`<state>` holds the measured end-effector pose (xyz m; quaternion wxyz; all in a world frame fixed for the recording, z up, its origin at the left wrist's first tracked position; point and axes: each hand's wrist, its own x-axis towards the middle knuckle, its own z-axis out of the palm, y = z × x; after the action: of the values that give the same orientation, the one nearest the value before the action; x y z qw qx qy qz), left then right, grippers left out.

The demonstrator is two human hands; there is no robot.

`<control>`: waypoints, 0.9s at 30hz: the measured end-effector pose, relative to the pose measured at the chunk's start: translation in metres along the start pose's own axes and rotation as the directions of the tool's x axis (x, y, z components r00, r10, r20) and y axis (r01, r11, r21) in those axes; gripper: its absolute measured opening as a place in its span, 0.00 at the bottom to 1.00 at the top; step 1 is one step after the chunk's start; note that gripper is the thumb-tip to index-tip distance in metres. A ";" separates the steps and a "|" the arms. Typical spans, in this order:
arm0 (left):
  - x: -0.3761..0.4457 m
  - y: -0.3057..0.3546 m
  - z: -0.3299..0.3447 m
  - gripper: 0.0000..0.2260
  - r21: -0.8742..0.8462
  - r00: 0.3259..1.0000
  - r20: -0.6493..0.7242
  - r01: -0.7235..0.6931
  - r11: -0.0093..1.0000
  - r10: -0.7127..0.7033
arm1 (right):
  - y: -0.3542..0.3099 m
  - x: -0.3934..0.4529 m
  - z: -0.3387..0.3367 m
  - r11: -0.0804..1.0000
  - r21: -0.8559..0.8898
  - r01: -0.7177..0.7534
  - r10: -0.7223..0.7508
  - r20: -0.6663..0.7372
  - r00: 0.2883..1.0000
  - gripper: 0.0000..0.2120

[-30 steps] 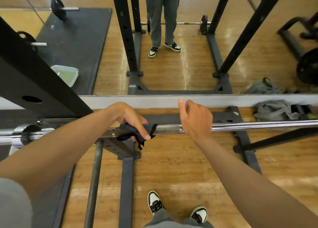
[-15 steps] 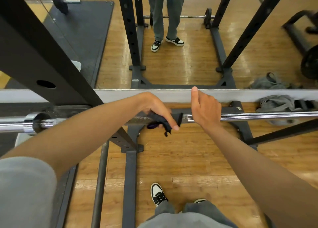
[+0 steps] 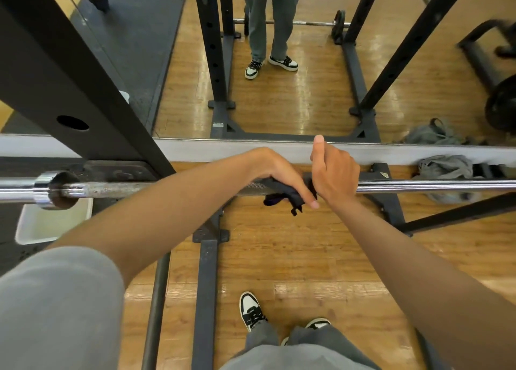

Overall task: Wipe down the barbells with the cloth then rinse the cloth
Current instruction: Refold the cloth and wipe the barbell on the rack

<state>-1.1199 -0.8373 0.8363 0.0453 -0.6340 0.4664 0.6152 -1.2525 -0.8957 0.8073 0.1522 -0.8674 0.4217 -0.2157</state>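
Cloth point(image 3: 282, 192) wraps the barbell point(image 3: 418, 186) at centre, left hand point(image 3: 279, 174) gripping it; right hand point(image 3: 333, 174), at its 3 o'clock, curls over the bar. Best squeeze firmly, sliding steadily toward 3 o'clock.

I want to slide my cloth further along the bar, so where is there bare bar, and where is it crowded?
Bare bar runs from the right hand out to the right edge. Another free stretch lies between the left forearm and the collar. It is crowded in the middle, where the left hand holding the cloth meets the right hand's grip.
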 end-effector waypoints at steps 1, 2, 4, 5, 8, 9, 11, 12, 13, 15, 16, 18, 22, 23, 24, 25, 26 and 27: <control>-0.007 -0.015 -0.002 0.34 -0.010 0.999 -0.022 0.025 1.000 -0.026 | 0.001 0.000 0.001 1.000 0.011 0.008 -0.008 0.006 1.000 0.35; -0.018 -0.033 -0.004 0.36 -0.014 0.998 -0.020 0.055 0.998 -0.055 | 0.002 0.001 0.001 1.000 0.019 0.008 -0.008 0.010 1.000 0.34; -0.040 -0.073 -0.012 0.41 -0.028 0.994 0.066 0.091 0.995 -0.089 | 0.001 0.001 0.002 1.000 0.024 0.003 -0.003 0.008 1.000 0.33; -0.045 -0.093 -0.017 0.43 -0.051 0.986 0.120 0.121 0.991 -0.114 | 0.000 0.000 0.002 1.000 0.019 0.002 -0.002 0.005 1.000 0.31; -0.050 -0.110 -0.021 0.39 0.041 0.963 0.182 0.193 0.980 -0.197 | -0.003 -0.003 0.003 1.000 -0.004 0.022 -0.023 -0.024 0.999 0.25; -0.048 -0.103 -0.021 0.37 0.084 0.964 0.164 0.198 0.977 -0.209 | -0.003 -0.002 0.002 0.999 -0.008 0.033 -0.033 -0.033 0.999 0.24; -0.034 -0.070 -0.012 0.33 0.111 0.981 0.082 0.165 0.980 -0.175 | -0.003 0.000 0.002 0.999 -0.011 0.036 -0.037 -0.037 0.999 0.25; -0.024 -0.049 -0.008 0.30 0.100 0.988 0.010 0.153 0.983 -0.155 | -0.003 0.002 0.003 0.999 -0.017 0.028 -0.028 -0.030 0.999 0.25; -0.013 -0.030 -0.003 0.28 0.082 0.990 -0.065 0.127 0.989 -0.122 | -0.003 0.003 0.004 1.000 -0.017 0.017 -0.017 -0.017 1.000 0.26; 0.001 0.002 0.008 0.34 0.107 0.993 -0.117 0.045 0.993 -0.033 | -0.002 0.002 0.004 1.000 0.008 -0.001 0.001 -0.001 1.000 0.31; 0.003 0.011 0.009 0.38 0.135 0.993 -0.121 0.009 0.991 0.008 | -0.002 0.001 0.002 1.000 0.026 -0.003 0.002 0.009 1.000 0.33; -0.004 0.003 0.007 0.32 0.144 0.991 -0.134 0.010 0.990 0.010 | 0.001 0.002 -0.001 0.997 0.071 0.004 -0.008 0.054 0.999 0.35; -0.041 -0.053 -0.002 0.27 0.070 0.987 -0.061 0.154 0.986 -0.150 | 0.003 0.004 -0.003 0.990 0.137 -0.039 0.025 0.107 0.994 0.34; -0.048 -0.063 -0.003 0.34 0.055 0.982 -0.027 0.190 0.980 -0.189 | 0.002 0.003 -0.002 0.992 0.125 -0.027 0.014 0.100 0.995 0.34; -0.050 -0.071 -0.006 0.41 0.067 0.978 -0.004 0.207 0.976 -0.207 | 0.001 0.001 0.000 0.995 0.101 -0.006 -0.003 0.087 0.996 0.33; -0.047 -0.073 -0.009 0.45 0.110 0.972 -0.004 0.236 0.966 -0.237 | 0.000 0.001 0.001 0.998 0.068 0.012 -0.017 0.072 0.997 0.31; -0.045 -0.068 -0.010 0.47 0.164 0.967 -0.002 0.252 0.954 -0.256 | -0.001 0.001 0.002 0.999 0.038 0.022 -0.024 0.065 0.998 0.29; -0.039 -0.059 -0.009 0.47 0.203 0.963 -0.005 0.266 0.942 -0.271 | -0.002 0.001 0.003 0.999 0.022 0.023 -0.025 0.064 0.998 0.28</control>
<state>-1.0677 -0.7889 0.8402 0.1980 -0.6768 0.4349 0.5600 -1.2494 -0.8953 0.8061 0.1721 -0.8773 0.4039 -0.1940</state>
